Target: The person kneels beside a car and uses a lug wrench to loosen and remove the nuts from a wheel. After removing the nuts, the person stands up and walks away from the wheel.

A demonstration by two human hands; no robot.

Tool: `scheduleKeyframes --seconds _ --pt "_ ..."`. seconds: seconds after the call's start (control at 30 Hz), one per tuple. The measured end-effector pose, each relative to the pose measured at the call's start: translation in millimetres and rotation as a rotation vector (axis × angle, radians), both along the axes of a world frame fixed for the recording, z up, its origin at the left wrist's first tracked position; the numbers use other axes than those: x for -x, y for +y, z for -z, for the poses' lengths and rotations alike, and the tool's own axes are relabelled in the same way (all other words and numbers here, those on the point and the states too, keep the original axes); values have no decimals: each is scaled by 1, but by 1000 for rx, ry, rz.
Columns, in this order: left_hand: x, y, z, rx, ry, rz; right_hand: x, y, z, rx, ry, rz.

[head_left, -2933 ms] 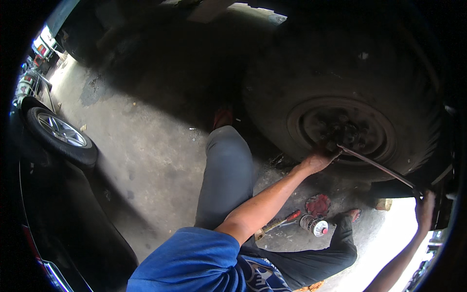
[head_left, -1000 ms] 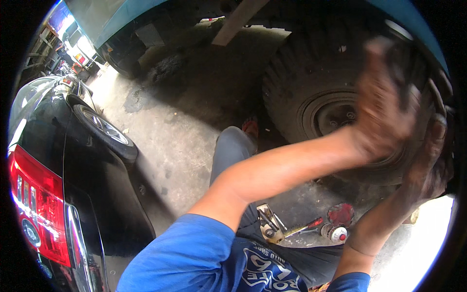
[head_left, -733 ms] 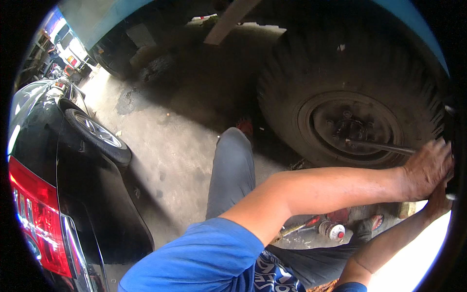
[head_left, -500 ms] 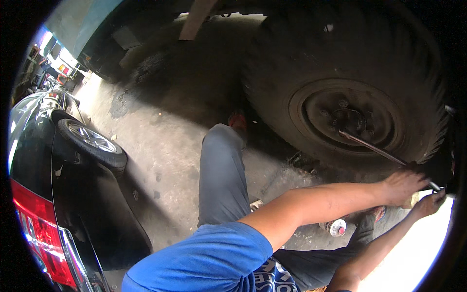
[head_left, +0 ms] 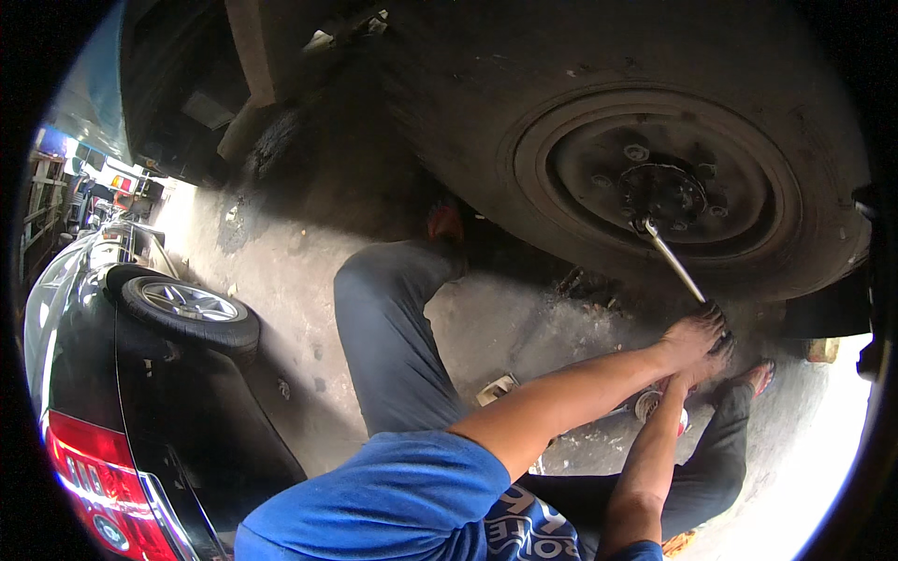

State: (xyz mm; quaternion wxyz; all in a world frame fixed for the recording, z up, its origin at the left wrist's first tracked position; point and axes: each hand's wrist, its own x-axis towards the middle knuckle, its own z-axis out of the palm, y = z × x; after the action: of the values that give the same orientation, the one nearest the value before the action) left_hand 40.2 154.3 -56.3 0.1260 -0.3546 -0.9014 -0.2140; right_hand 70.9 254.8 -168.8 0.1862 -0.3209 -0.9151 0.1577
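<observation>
A large tyre (head_left: 468, 122) with a dark steel wheel (head_left: 599, 178) fills the upper right. A long, shiny wrench (head_left: 675, 260) reaches from a nut low on the hub (head_left: 662, 192) down toward me. My left hand (head_left: 690, 338) is closed around the handle's near end. My right hand (head_left: 692, 372) is just below and touching it, also closed at that end. The fingers overlap and partly hide the handle's tip. In shadow, the exact fit of the wrench head on the nut is hard to make out.
A black car with a red tail light (head_left: 103, 496) and a rear wheel (head_left: 192, 313) stands at left. A can (head_left: 647, 406) stands on the concrete floor (head_left: 299, 346) behind my right forearm. A pale object (head_left: 497, 390) lies near my left leg.
Both hands have swung the wrench handle from the far right, down and leftward toward me. My right hand has come up against my left. The view has shifted, bringing the wheel closer.
</observation>
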Motion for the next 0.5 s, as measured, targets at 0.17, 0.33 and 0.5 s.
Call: scheduleKeyframes --seconds 0.17,0.33,0.5 --pt "-30 -61 30 -156 -270 -489 -28 -111 19 347 -48 -320" --pt "-87 -256 92 -445 -525 -384 -45 -225 2 896 -425 -540" --pt "-126 -351 143 -770 -938 -1231 -40 -245 -25 762 -599 -732"
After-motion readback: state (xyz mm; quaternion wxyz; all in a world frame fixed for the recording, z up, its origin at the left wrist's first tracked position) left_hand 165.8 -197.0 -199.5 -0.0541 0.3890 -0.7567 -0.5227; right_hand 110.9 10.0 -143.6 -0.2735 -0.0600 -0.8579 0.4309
